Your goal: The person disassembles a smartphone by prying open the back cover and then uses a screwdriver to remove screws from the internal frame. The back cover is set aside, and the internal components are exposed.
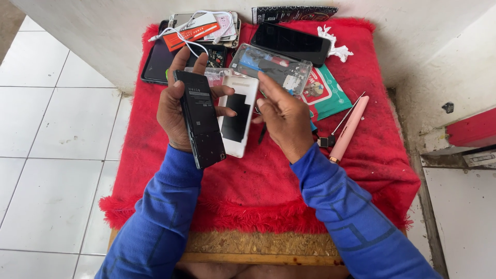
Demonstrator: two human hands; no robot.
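Observation:
My left hand [173, 106] holds a long black battery [200, 120] and a white opened phone body [238, 114] together above the red cloth [258, 181]. The battery lies across my palm, its lower end sticking out toward me. My right hand [284, 119] hovers just right of the white phone body, fingers bent, touching its edge. Whether it pinches a small tool is hidden by the fingers. Both arms wear blue sleeves.
On the cloth lie a pink pen-shaped tool [349, 129], thin metal tweezers [350, 112], a green packet [326, 93], a clear phone frame [271, 66], a black phone [291, 42], a dark tablet-like slab [157, 64], white cable [183, 35] and crumpled tissue [335, 44]. White floor tiles lie left.

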